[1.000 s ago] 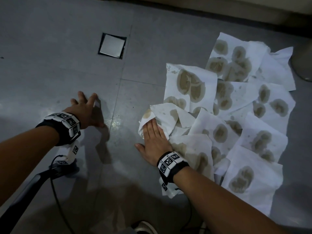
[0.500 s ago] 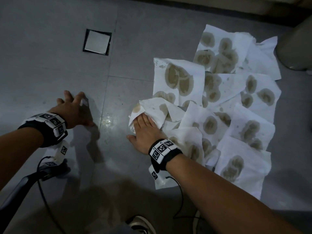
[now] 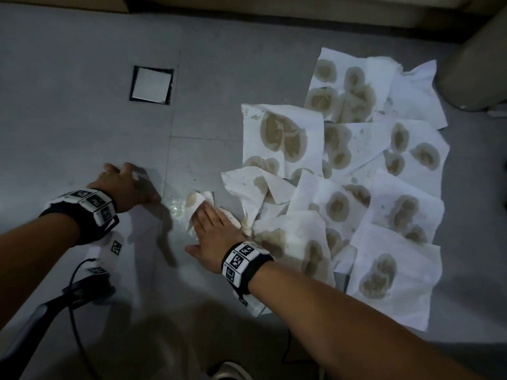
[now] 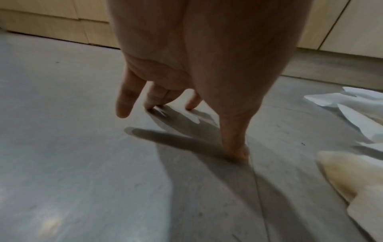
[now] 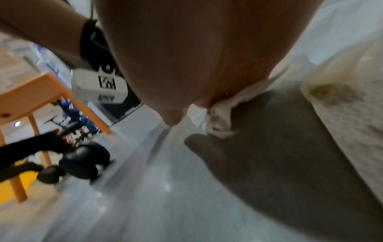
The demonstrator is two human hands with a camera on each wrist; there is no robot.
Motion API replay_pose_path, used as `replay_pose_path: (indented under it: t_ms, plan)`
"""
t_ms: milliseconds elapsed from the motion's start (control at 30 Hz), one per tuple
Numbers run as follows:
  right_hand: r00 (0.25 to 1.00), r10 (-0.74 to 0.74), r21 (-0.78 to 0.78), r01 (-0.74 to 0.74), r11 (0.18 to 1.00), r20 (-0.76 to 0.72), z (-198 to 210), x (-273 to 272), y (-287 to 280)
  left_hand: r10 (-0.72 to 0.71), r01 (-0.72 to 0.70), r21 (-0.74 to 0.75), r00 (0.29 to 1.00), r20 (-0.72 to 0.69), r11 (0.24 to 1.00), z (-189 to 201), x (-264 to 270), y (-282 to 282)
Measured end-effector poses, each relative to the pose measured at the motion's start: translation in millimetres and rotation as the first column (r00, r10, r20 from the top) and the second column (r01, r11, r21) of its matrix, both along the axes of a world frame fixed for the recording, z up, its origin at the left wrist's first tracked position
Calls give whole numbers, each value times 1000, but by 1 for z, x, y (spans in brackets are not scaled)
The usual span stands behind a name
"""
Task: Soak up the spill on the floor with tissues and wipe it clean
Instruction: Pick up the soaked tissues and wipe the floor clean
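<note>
Mostly soaked: stained tissues [image 3: 356, 187] spread over the floor [image 3: 82, 105]. Wet glint [image 3: 175, 209] left by the seam. Right hand [image 3: 214, 237] flat, pressing a crumpled tissue [image 3: 200, 207] there; left hand [image 3: 129, 185] released, fingertips braced on floor.

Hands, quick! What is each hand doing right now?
Left hand: open, fingertips propped on the bare floor, holding nothing.
Right hand: open, fingers flat, pressing a stained tissue onto the floor.
</note>
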State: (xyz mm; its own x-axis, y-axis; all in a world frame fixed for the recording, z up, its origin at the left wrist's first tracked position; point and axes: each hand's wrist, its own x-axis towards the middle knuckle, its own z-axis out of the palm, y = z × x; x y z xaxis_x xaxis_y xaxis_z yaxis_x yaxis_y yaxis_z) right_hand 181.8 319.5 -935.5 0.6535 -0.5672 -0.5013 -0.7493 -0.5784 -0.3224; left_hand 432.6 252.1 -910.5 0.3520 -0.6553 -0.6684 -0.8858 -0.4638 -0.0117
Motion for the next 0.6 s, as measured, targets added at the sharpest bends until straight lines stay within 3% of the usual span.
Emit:
replay_pose_path:
  t_ms: [200, 300, 433, 500, 600]
  plan:
    - [988, 138, -143, -128, 981, 63, 6, -10, -15, -33, 34, -18, 998, 49, 999, -2, -12, -15]
    - [978, 181, -110, -169, 979, 105, -1, -17, -12, -28, 30, -31, 998, 53, 999, 1, -15, -23]
    - [965, 232, -101, -221, 970, 121, -6, -19, -14, -138, 142, -92, 989, 49, 986, 4, -27, -32]
    - [968, 216, -73, -207, 976, 129, 0, -22, -23, -170, 166, -131, 985, -20, 977, 2, -42, -37]
    - [963, 89, -69, -74, 995, 256, 26, -35, -60, -255, 240, -150, 963, -84, 959, -5, -63, -42]
